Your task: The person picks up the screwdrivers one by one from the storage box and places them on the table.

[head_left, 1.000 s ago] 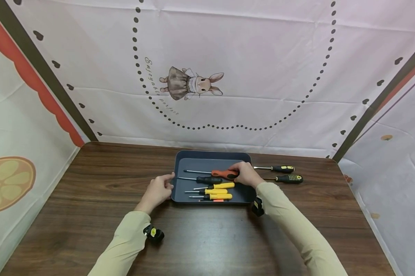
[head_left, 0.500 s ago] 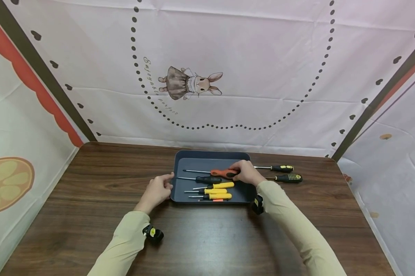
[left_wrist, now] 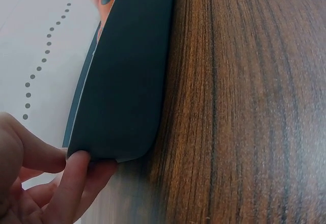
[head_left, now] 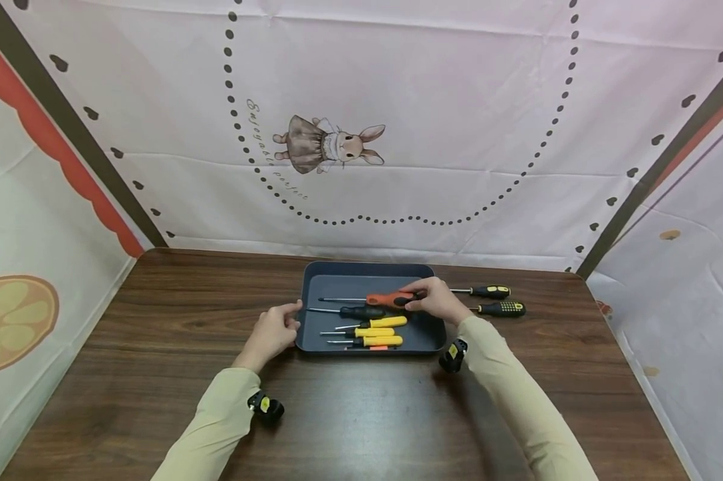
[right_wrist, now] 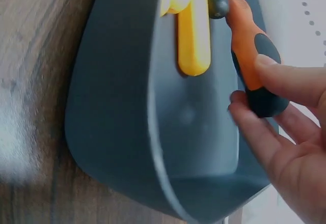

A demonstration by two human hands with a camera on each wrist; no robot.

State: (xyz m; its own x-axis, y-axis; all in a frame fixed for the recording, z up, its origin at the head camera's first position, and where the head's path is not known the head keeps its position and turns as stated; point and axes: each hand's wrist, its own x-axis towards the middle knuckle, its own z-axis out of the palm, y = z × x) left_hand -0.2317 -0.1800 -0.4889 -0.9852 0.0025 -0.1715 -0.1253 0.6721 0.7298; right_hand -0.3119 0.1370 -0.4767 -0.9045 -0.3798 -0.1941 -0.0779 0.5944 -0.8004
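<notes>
My left hand point(head_left: 271, 337) pinches the left rim of a dark grey tray point(head_left: 367, 269), thumb and fingers on either side of the wall in the left wrist view. Over the tray's right part, my right hand point(head_left: 440, 300) holds the end of an orange-and-black screwdriver point(head_left: 382, 299). Its thumb lies on the handle point(right_wrist: 249, 56) and its fingertips point(right_wrist: 239, 102) are at the far side. The shaft points left. In front of it in the tray lie a black-handled screwdriver point(head_left: 361, 312) and several yellow-handled screwdrivers point(head_left: 388, 322).
To the right of the tray, two black-and-yellow screwdrivers point(head_left: 490, 292) lie on the brown wooden table point(head_left: 361, 414), their shafts partly hidden by my right hand. A small orange-red piece point(head_left: 378, 347) shows by the tray's front wall. A printed cloth point(head_left: 446, 133) hangs behind.
My right hand has shifted slightly right, toward the end of the orange-and-black handle, showing more of its black end. The left hand stays at the rim. The head view has shifted slightly.
</notes>
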